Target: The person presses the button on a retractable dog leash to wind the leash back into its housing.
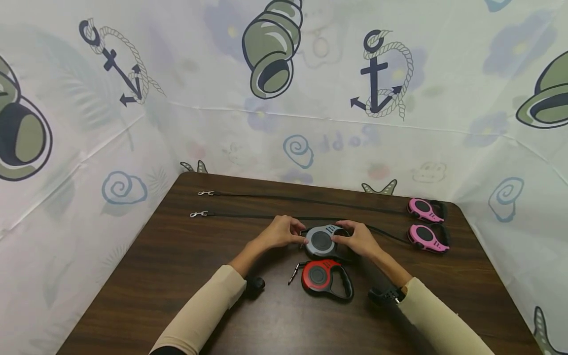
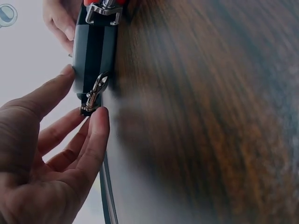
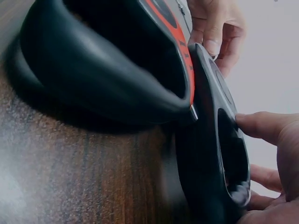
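A grey retractable dog leash (image 1: 321,240) lies mid-table between both hands. My left hand (image 1: 280,231) grips its left end, thumb on the casing and fingertips by the metal clip (image 2: 96,93). On the other side, my right hand (image 1: 361,240) holds it with the thumb (image 3: 259,125) at the top face beside the black handle, the other fingers behind. Right in front of it sits a red retractable leash (image 1: 317,276), its handle pointing right and its short clip (image 1: 294,274) at the left.
Two pink retractable leashes (image 1: 422,238) lie at the table's back right. Their black straps stretch left across the wooden table (image 1: 177,286) to metal snap hooks (image 1: 198,214). The nearer strap passes behind my hands. A patterned cloth (image 1: 213,128) hangs around the table.
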`<state>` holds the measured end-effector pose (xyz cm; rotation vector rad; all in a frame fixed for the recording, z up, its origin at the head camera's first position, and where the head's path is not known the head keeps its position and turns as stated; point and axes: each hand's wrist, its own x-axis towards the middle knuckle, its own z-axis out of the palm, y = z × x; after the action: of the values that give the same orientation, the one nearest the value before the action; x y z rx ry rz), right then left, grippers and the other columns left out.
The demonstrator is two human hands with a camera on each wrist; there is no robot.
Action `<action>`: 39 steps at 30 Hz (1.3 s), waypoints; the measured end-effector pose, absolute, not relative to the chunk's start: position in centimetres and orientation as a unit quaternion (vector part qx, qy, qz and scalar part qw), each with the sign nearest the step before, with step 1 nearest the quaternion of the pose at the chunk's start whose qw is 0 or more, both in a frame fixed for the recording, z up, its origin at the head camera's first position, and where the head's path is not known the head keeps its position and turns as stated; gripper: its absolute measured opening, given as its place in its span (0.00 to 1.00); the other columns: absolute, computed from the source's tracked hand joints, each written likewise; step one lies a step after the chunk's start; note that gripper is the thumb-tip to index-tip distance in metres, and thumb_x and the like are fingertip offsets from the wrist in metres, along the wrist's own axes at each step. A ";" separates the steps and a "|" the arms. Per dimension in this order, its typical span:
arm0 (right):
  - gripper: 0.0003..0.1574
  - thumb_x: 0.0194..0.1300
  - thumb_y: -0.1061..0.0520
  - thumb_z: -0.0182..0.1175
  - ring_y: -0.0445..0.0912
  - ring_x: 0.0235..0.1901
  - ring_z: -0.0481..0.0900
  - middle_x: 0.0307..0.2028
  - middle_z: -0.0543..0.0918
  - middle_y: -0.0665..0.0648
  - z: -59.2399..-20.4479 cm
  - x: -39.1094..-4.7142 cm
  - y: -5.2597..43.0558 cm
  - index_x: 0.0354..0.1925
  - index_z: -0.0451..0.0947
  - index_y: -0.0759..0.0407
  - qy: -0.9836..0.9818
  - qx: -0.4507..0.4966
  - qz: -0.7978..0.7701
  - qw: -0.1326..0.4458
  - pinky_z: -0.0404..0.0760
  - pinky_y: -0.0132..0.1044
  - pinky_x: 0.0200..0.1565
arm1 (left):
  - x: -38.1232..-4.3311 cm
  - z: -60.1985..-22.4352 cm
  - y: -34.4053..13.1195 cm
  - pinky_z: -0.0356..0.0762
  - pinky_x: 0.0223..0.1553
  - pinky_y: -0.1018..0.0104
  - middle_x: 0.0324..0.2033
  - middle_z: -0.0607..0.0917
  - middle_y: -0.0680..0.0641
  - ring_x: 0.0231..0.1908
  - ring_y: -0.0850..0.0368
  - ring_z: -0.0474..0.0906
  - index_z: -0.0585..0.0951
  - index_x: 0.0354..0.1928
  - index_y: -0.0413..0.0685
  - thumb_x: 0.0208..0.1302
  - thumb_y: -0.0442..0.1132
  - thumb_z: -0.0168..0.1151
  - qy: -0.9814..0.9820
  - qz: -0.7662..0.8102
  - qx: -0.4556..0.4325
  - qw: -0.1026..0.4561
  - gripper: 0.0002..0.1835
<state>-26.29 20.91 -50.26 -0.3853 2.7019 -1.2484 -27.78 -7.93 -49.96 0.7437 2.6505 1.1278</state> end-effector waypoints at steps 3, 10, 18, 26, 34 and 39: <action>0.36 0.69 0.47 0.72 0.65 0.63 0.78 0.63 0.82 0.69 -50.4 -26.2 21.0 0.67 0.79 0.63 0.902 -0.124 -0.408 0.068 0.75 0.64 0.63 | -27.8 -49.9 -7.9 0.79 0.33 0.73 0.32 0.91 0.51 0.30 0.69 0.81 0.90 0.51 0.42 0.62 0.44 0.80 0.888 0.376 0.251 0.088 0.19; 0.35 0.69 0.45 0.72 0.63 0.60 0.81 0.62 0.83 0.67 -50.6 -25.9 21.3 0.66 0.80 0.62 0.908 -0.133 -0.395 0.050 0.78 0.62 0.61 | -27.6 -49.8 -8.2 0.81 0.36 0.71 0.35 0.92 0.50 0.33 0.65 0.85 0.90 0.51 0.42 0.63 0.45 0.79 0.886 0.374 0.260 0.086 0.19; 0.36 0.68 0.45 0.73 0.61 0.60 0.83 0.62 0.85 0.65 -50.4 -25.1 22.3 0.66 0.79 0.63 0.904 -0.135 -0.405 0.029 0.78 0.61 0.62 | -27.1 -49.8 -9.7 0.84 0.41 0.66 0.44 0.91 0.45 0.40 0.57 0.88 0.87 0.56 0.39 0.66 0.45 0.77 0.885 0.374 0.267 0.074 0.22; 0.36 0.68 0.46 0.74 0.62 0.60 0.82 0.60 0.85 0.64 -49.7 -24.5 24.3 0.67 0.79 0.62 0.907 -0.169 -0.387 -0.001 0.78 0.62 0.62 | -27.1 -50.0 -12.2 0.84 0.45 0.61 0.47 0.91 0.45 0.43 0.58 0.87 0.85 0.60 0.40 0.69 0.45 0.74 0.889 0.374 0.260 0.056 0.23; 0.38 0.68 0.44 0.74 0.65 0.64 0.79 0.64 0.82 0.63 -48.6 -23.9 27.5 0.68 0.78 0.61 0.915 -0.192 -0.355 -0.016 0.76 0.65 0.64 | -27.4 -49.8 -16.0 0.85 0.51 0.52 0.53 0.89 0.41 0.47 0.51 0.88 0.84 0.62 0.37 0.68 0.43 0.75 0.887 0.379 0.265 0.015 0.25; 0.38 0.68 0.47 0.74 0.67 0.66 0.77 0.65 0.81 0.65 -48.1 -23.6 29.6 0.69 0.78 0.62 0.919 -0.215 -0.328 -0.023 0.74 0.67 0.64 | -27.4 -49.4 -18.2 0.85 0.54 0.48 0.54 0.88 0.38 0.51 0.46 0.88 0.83 0.62 0.37 0.67 0.42 0.76 0.887 0.381 0.262 -0.002 0.25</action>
<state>-23.59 29.63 -48.05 -0.6852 2.9325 -1.0474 -27.36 -18.22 -49.43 0.8238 2.7892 1.2002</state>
